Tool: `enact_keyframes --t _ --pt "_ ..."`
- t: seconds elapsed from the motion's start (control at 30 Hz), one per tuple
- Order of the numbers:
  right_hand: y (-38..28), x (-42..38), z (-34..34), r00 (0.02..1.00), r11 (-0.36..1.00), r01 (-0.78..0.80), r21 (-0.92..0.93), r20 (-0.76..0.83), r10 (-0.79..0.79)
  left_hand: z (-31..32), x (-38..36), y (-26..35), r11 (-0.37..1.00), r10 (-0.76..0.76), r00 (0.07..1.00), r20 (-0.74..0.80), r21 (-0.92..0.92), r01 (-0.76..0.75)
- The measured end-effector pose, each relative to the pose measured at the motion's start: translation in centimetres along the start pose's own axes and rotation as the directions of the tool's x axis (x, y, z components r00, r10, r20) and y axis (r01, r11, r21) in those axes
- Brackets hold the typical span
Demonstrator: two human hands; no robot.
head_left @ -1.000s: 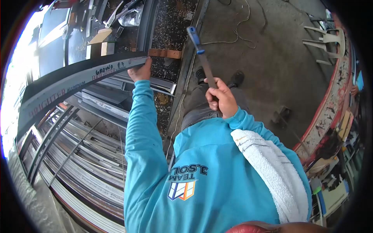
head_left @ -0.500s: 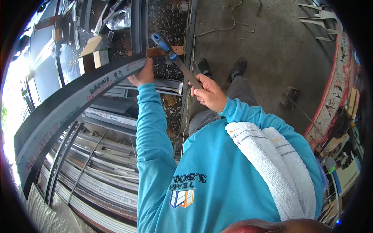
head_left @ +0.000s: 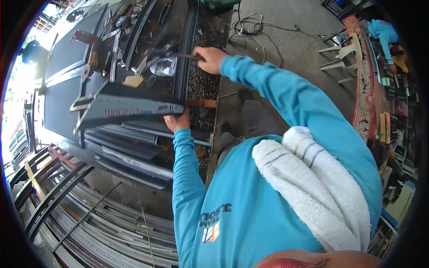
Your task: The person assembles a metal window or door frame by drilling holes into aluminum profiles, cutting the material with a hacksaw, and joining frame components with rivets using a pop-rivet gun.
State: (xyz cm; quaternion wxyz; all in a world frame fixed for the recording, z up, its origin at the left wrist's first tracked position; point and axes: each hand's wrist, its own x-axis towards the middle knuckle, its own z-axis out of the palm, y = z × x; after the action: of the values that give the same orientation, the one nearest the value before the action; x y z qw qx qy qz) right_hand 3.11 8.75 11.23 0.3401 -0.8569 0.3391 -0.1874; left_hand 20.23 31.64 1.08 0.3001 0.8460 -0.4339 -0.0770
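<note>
My left hand is closed around the near end of a dark aluminium profile. Pale film with red lettering covers the profile's side, and its far end reaches out to the left over the bench. Over the bench's far side, my right hand grips a file by its grey blade. The file's handle, blurred by motion, points left above the tools there. A long dark channel lies between my hands, close to a brown block.
Pliers, a clear plastic bag and loose strips litter the bench. Long profiles are stacked at lower left. A cable coils on the floor near a white plastic chair. A co-worker in blue sleeves is at upper right.
My right hand has moved forward and left, carrying the file from near my body to over the bench. The profile has swung with its far end away from me, still in my left hand.
</note>
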Motion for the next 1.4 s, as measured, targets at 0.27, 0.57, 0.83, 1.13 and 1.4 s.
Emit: enact_keyframes --t 0.27,0.57,0.83,1.13,1.4 --pt "5.1 19.0 3.2 0.961 0.929 0.233 -0.288 0.216 -0.174 0.3 -0.5 1.9 0.987 -0.087 0.995 -0.058 -0.137 0.078" --pt "23.9 20.0 -12.6 0.916 0.893 0.272 -0.359 -0.188 -0.354 -1.0 0.7 3.5 0.969 -0.1 0.994 -0.054 -0.231 0.085" --pt "32.4 24.4 -13.6 0.953 0.86 0.303 -0.411 0.119 -0.278 0.3 0.1 5.6 0.912 -0.316 0.929 -0.194 -0.331 0.242" --pt "23.2 3.3 -25.8 0.98 0.986 -0.163 0.033 0.118 0.158 0.6 -0.1 5.0 0.891 -0.357 0.912 -0.203 -0.368 0.266" --pt "11.6 11.5 -18.1 0.532 0.668 -0.603 0.436 0.844 -0.07 0.7 -0.1 4.9 0.921 -0.313 0.923 -0.224 -0.308 0.238"
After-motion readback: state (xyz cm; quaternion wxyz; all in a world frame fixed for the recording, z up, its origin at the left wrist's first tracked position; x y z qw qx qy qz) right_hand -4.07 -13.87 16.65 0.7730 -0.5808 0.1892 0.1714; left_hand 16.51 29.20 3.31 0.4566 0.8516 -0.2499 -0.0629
